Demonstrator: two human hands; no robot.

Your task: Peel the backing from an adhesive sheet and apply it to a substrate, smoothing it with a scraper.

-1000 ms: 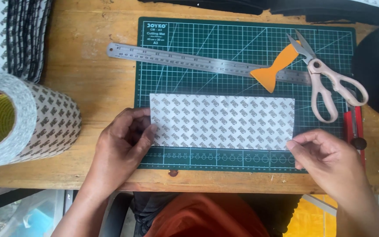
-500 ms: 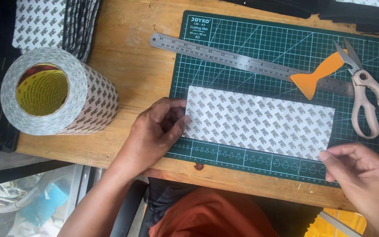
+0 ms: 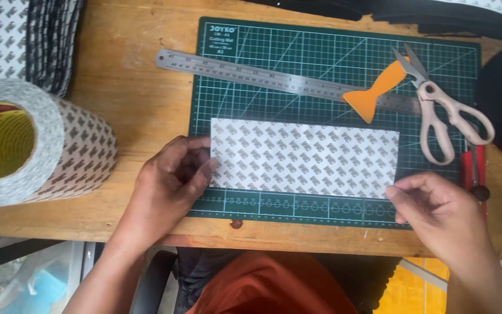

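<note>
The white rectangular sheet printed with small grey marks [image 3: 303,157] lies flat on the dark green gridded cutting mat [image 3: 204,87], its long axis running left to right between the hands. The left hand [image 3: 172,183] pinches its left edge and the right hand [image 3: 437,212] its lower right corner, both equally near.

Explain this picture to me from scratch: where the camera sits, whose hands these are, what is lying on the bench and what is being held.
There is no machine here. A person wears the camera on the head, so the one view looks straight down at their own two bare hands over a wooden bench.

On the bench lies a green cutting mat with a grid. On the mat rests a white rectangular sheet printed with a small grey pattern. The left hand pinches the sheet's left edge; the right hand pinches its lower right corner.

Above the sheet are a steel ruler, an orange squeegee and beige-handled scissors. A red-handled tool lies at the mat's right edge. At far left sits a big roll of the same patterned material, with a stack of similar sheets behind it.
</note>
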